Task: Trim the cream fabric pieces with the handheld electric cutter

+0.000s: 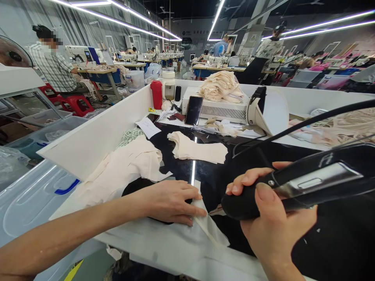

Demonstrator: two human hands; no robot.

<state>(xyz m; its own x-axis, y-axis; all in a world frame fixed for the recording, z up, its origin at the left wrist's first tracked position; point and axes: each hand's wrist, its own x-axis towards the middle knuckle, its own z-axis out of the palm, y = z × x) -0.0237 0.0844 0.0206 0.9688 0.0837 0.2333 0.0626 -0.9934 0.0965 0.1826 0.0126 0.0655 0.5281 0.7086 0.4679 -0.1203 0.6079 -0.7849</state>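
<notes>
My left hand [171, 201] lies palm down at the table's front edge, its fingers stretched out flat. Beneath its fingertips is a thin whitish fabric piece [216, 231] that hangs toward the edge. My right hand [278, 216] wraps round the rounded end of a black hand-held tool [322, 181] with a silver panel, raised over the table's right side; its exact kind is unclear. Ahead of my left hand, a small stack of cream fabric pieces [199, 148] rests on the dark glossy tabletop [211, 175]. A bigger cream fabric pile [125, 164] spreads to the left.
A black cable [310, 121] arcs across the right side. Along the back stand a red cup [156, 95], a phone [194, 110] and a white vented box [216, 110] bearing fabric. White boards [99, 144] wall the table. A person [55, 66] sits at far left.
</notes>
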